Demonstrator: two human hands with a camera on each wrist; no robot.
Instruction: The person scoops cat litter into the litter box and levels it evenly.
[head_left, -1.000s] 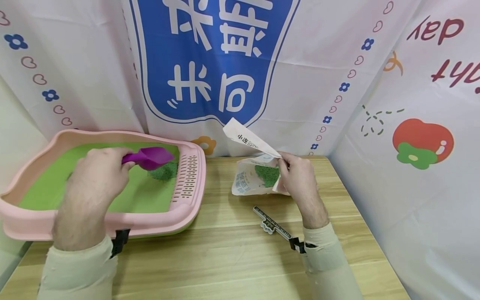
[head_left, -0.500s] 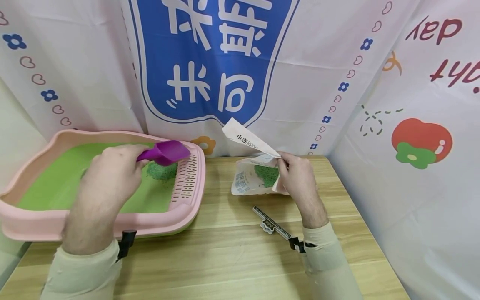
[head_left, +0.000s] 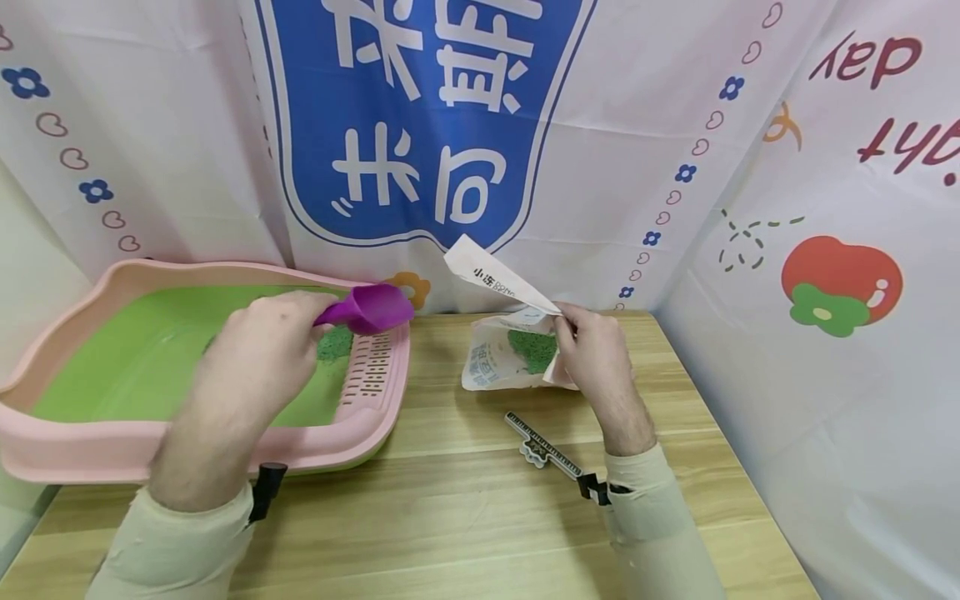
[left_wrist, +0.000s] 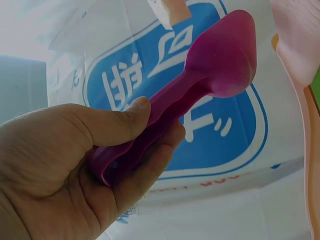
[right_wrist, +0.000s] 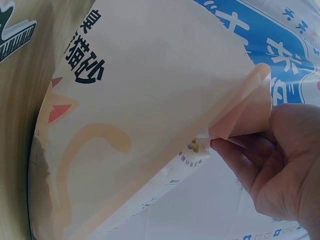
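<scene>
My left hand (head_left: pixel 258 358) grips the handle of a purple scoop (head_left: pixel 377 308), its bowl over the slotted right edge of a pink litter box (head_left: pixel 330 450). In the left wrist view the thumb and fingers wrap the grooved handle of the scoop (left_wrist: pixel 220 57). Inside the box, a small heap of green cat litter (head_left: pixel 334 342) lies on the green floor near the slots. My right hand (head_left: pixel 597 350) pinches the top edge of a cat litter bag (head_left: pixel 491 358), holding its mouth open; green granules show inside. In the right wrist view the bag (right_wrist: pixel 120 115) has a cat drawing.
A bag clip (head_left: pixel 543 446) with a toothed bar lies on the wooden table (head_left: pixel 450 525) in front of the bag. A printed cloth (head_left: pixel 615 125) hangs behind and to the right of the table.
My left hand has moved right with the scoop, from above the green heap to over the slotted edge of the box. The right hand and the bag have stayed in place.
</scene>
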